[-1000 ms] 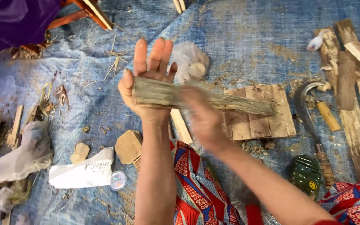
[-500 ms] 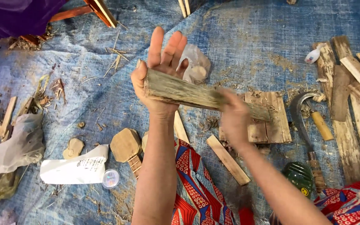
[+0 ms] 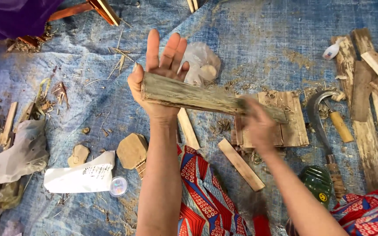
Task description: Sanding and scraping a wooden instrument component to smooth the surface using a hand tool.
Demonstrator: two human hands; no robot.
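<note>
We sit over a blue tarp (image 3: 259, 39). Our weathered wooden strip (image 3: 206, 98) lies across the left hand (image 3: 156, 83), fingers stretched upward, thumb pinching its near end. Our blurred right hand (image 3: 259, 124) rests on its far end; how tightly it is closed, we cannot tell.

The wooden stick (image 3: 206, 98) is weathered grey-green with pale tan edges, and the tarp (image 3: 259, 39) beneath is faded blue, dusted with tan sawdust. The cloth (image 3: 202, 196) shows a red, blue and white print; the sickle (image 3: 318, 116) has a dark grey blade, and the round bottle (image 3: 316, 183) is dark green.
</note>
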